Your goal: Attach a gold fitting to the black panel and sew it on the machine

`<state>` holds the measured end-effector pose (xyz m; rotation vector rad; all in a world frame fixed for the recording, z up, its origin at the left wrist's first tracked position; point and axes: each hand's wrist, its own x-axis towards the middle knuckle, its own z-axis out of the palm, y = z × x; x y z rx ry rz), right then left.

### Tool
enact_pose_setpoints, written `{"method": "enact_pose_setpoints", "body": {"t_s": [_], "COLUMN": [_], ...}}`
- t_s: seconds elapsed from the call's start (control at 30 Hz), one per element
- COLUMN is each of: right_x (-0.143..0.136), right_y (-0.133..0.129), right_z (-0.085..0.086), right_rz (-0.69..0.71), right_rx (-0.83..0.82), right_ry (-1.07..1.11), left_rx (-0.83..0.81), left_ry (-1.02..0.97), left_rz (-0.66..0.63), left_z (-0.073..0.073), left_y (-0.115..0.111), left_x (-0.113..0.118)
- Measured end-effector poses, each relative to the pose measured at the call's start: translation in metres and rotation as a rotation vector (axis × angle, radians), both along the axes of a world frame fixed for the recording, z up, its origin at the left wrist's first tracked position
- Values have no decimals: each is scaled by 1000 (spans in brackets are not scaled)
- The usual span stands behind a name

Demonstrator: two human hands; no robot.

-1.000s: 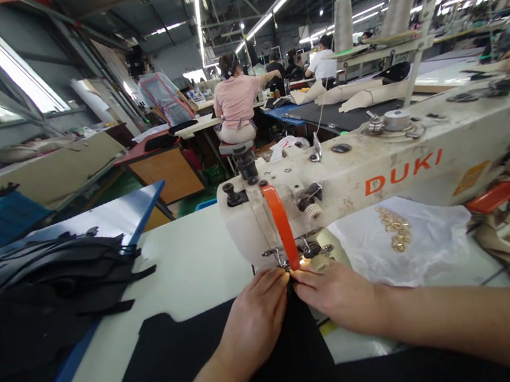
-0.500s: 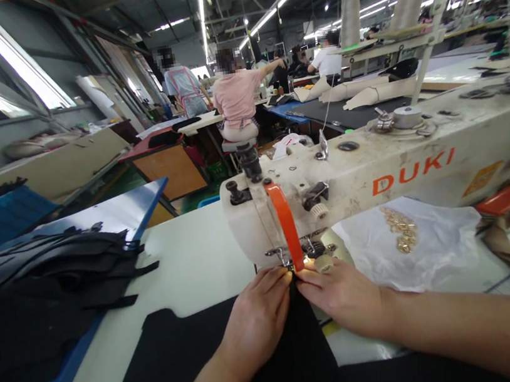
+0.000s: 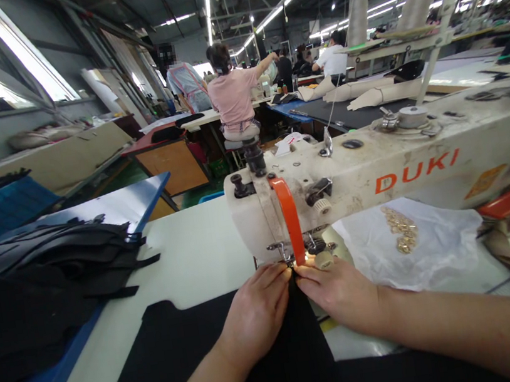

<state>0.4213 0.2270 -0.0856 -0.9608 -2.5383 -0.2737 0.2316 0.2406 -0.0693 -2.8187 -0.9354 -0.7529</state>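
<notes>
A white sewing machine marked DUKI [image 3: 347, 171] stands over a pale table, with an orange guard [image 3: 289, 221] at its needle end. Under that end, my left hand [image 3: 258, 310] pinches the edge of a black fabric piece [image 3: 174, 360]. From the other side, my right hand [image 3: 338, 293] grips the same fabric, its fingertips close to the left ones. The needle and presser foot are mostly hidden behind the guard and fingers. Below my hands the fabric spreads across the table towards me.
Stacked black pieces [image 3: 48, 270] lie on a blue surface at the left. Gold metal parts [image 3: 400, 230] rest on white plastic [image 3: 446, 240] under the machine arm. Thread cones [image 3: 357, 15] stand behind. A person in pink [image 3: 233, 96] sits ahead with an arm stretched out.
The view has shifted slightly, so the machine sits a little further right. The black fabric's upper edge has moved slightly up. Both hands keep their grip near the needle.
</notes>
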Motion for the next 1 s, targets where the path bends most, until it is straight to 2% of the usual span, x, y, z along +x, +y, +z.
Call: {"method": "enact_pose_setpoints", "body": {"t_s": [0.3, 0.47, 0.83, 1.0], "right_x": [2, 7, 6, 8], "right_y": [-1, -4, -4, -4], "right_z": [3, 3, 4, 7], "right_rz": [5, 68, 121, 155], "right_rx": [-17, 10, -123, -123], "right_ry": [-27, -55, -117, -121], "left_rx": [0, -23, -36, -13], "left_ry": [9, -20, -78, -66], "left_rz": [8, 6, 11, -1], "left_z": [-1, -1, -3, -5], "left_y": [1, 1, 5, 7], "left_x": [-1, -2, -3, -4]}}
